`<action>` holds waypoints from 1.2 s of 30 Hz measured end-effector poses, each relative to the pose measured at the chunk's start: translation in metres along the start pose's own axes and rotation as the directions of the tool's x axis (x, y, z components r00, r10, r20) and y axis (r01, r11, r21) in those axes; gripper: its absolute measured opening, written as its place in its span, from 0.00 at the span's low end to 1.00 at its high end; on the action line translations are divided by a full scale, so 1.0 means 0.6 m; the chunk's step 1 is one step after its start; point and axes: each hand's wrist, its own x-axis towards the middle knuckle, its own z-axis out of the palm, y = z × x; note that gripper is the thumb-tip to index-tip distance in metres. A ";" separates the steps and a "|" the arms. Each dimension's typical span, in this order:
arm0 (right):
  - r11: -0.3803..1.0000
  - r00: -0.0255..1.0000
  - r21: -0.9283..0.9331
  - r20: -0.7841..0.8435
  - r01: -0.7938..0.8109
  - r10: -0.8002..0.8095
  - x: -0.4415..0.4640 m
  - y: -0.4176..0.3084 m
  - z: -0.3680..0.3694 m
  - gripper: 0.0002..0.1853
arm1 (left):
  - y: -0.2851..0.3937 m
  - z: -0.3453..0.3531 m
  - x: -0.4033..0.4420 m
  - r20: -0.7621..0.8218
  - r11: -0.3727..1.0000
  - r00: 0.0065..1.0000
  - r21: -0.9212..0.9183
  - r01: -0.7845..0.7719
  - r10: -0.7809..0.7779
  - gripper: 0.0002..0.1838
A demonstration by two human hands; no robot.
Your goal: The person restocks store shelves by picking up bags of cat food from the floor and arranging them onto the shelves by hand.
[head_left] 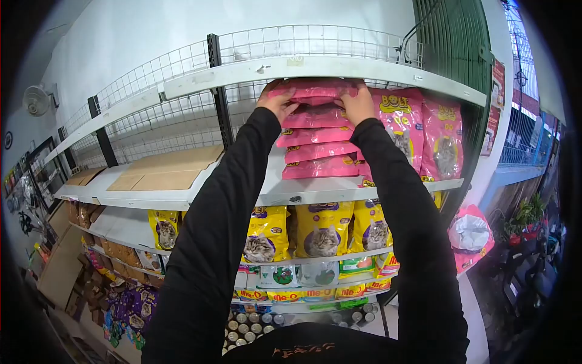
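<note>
A white wall [139,36] backs the shop shelving [321,195], and I see the left hand [279,103] and right hand [360,105] clasp the top pink bag [315,91] between them, one at each end, at the head of the pink stack [321,168]. Upright pink bags [445,136] stand just right of that stack; yellow bags [324,233] stand on the shelf below it, and flat cardboard [163,170] lies on the shelving well to its left.

White shelf [330,196]: stacked pink bags [318,151], upright pink bags [415,136] beside, cardboard [163,170].
</note>
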 end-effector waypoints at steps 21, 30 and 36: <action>0.236 0.827 -0.890 0.226 0.390 -0.515 -0.034 0.097 0.022 0.15 | -0.083 -0.058 0.085 -0.127 0.525 0.958 0.851 -0.028 0.258 0.37; 0.278 0.825 -0.876 0.205 0.395 -0.526 -0.031 0.099 0.016 0.16 | -0.063 -0.050 0.038 -0.250 0.353 0.936 0.923 0.153 0.248 0.32; 0.362 0.884 -0.861 0.187 0.357 -0.427 -0.048 0.094 0.013 0.16 | 0.013 -0.160 -0.093 -0.147 0.168 0.980 0.978 0.123 0.136 0.23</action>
